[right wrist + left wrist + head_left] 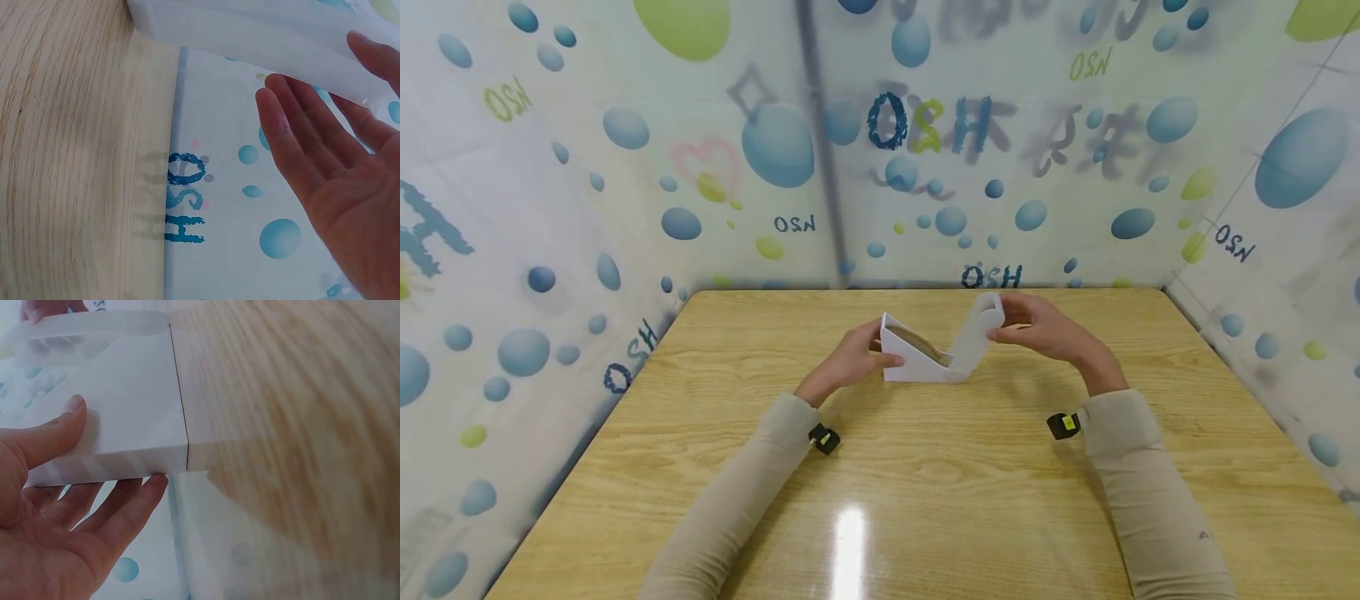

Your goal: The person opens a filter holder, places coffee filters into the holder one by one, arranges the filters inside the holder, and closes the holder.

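Note:
A small white box point(904, 364) with a slanted opening stands on the table, something flat and brown point(919, 343) inside it. Its frosted, see-through lid point(973, 340) is swung up to the right, joined at the box's low end. My left hand point(855, 358) grips the tall left end of the box. In the left wrist view the thumb lies on the ribbed side of the box point(134, 394), and the fingertips touch its end wall. My right hand point(1048, 329) holds the free end of the lid point(250, 53) between thumb and fingers.
The wooden table point(940, 500) runs back to a white wall covering point(1045, 150) printed with blue and green drops. Similar covering closes off the left and right sides. Small black cameras point(824, 439) sit at both cuffs.

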Action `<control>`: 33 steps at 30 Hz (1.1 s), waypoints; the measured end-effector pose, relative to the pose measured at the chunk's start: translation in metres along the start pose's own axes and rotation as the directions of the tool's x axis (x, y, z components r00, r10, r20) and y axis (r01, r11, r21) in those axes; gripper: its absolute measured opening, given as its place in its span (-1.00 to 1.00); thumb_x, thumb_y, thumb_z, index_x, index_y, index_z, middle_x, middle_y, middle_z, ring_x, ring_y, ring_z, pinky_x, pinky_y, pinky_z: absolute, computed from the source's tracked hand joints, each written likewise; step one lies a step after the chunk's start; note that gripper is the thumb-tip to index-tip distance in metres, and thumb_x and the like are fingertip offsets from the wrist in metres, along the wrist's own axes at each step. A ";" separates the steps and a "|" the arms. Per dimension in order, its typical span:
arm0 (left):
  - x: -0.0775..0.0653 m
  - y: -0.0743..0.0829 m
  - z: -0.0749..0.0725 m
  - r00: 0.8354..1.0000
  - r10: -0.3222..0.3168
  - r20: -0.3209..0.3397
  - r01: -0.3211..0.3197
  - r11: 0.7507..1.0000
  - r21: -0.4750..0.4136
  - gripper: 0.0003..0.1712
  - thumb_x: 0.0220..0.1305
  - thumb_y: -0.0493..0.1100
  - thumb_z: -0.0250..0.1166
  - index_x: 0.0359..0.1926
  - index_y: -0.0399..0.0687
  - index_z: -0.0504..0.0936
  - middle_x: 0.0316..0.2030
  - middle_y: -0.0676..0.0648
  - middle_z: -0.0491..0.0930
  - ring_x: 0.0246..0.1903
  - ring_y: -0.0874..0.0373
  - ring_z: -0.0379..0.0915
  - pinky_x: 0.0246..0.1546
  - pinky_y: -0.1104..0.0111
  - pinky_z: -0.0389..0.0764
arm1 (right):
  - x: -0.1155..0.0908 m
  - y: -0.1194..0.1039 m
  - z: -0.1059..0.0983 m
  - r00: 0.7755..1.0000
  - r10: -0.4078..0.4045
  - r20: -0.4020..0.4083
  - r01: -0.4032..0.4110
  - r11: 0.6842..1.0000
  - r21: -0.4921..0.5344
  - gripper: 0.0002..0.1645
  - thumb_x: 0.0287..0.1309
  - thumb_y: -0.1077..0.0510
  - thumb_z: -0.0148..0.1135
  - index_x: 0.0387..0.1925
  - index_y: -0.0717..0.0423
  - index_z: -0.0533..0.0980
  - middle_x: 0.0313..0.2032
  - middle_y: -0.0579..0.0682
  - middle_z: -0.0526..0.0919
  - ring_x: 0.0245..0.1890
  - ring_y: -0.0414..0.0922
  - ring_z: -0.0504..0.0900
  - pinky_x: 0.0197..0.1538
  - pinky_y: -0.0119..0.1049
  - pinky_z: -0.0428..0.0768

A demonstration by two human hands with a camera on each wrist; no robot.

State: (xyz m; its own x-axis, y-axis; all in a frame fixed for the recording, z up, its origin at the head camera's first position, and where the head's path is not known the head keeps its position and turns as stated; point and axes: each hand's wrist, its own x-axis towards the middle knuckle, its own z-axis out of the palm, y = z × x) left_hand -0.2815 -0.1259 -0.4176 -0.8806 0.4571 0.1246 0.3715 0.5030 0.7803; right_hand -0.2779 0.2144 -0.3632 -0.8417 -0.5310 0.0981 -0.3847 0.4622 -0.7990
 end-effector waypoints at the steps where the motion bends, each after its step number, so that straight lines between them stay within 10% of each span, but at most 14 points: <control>1: 0.000 0.000 0.000 1.000 -0.001 0.000 0.001 1.000 -0.001 -0.54 0.34 -0.23 0.43 0.22 -0.11 0.54 0.08 -0.19 0.67 0.01 -0.10 0.69 0.04 0.11 0.70 | 0.000 -0.001 0.001 1.000 -0.005 0.001 0.005 1.000 -0.001 -0.50 0.39 0.12 0.32 0.27 0.16 0.46 0.15 0.19 0.64 0.23 0.17 0.62 0.24 0.14 0.58; 33: -0.001 0.002 -0.001 1.000 -0.009 0.006 0.009 1.000 0.004 -0.51 0.35 -0.24 0.42 0.25 -0.12 0.52 0.10 -0.21 0.66 0.03 -0.11 0.68 0.10 0.09 0.68 | 0.010 -0.006 0.017 0.998 -0.020 -0.056 0.018 0.999 -0.034 -0.43 0.37 0.10 0.34 0.33 0.12 0.44 0.09 0.16 0.65 0.08 0.09 0.67 0.16 0.15 0.62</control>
State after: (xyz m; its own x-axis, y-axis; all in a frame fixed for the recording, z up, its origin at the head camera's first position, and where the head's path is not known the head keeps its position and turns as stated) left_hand -0.2804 -0.1255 -0.4156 -0.8823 0.4567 0.1141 0.3649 0.5104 0.7787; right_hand -0.2781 0.1945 -0.3675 -0.8535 -0.4999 0.1468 -0.4127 0.4766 -0.7763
